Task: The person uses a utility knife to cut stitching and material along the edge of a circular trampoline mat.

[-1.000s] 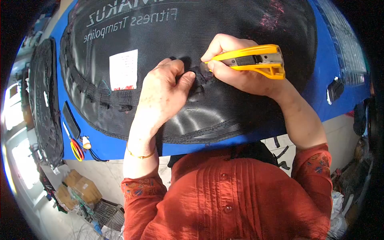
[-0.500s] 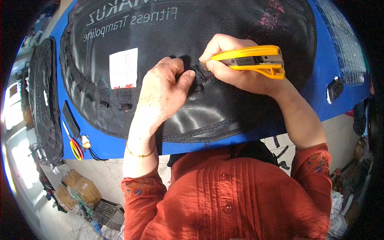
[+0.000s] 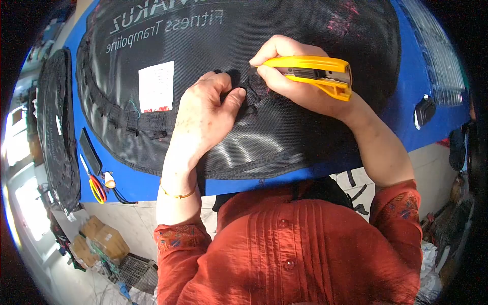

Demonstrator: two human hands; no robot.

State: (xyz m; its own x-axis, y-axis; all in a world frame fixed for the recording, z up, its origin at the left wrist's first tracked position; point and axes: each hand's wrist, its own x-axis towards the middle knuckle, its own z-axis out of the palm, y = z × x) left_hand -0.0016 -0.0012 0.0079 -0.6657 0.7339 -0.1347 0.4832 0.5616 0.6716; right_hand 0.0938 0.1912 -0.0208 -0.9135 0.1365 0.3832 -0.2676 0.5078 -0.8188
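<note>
A black mesh trampoline mat [image 3: 203, 51] with mirrored lettering lies on the blue table. My left hand [image 3: 206, 112] presses on it, thumb and fingers closed on a black strap [image 3: 250, 94] of the mat. Just to the right, my right hand [image 3: 300, 76] is wrapped round a yellow utility knife [image 3: 333, 63], its front end pointing left near the strap. The blade tip is too small to make out. A white label [image 3: 156, 86] lies flat on the mat, left of my left hand.
Red-orange scissors [image 3: 96, 189], a black flat object [image 3: 90, 152] and a small white spool [image 3: 109, 180] lie at the table's left edge. Another black mat [image 3: 56, 127] stands further left. A black item [image 3: 425, 113] and clear plastic [image 3: 437, 56] are at the right.
My right hand has moved slightly up and left with the yellow knife. My left hand has shifted a little left, still on the strap.
</note>
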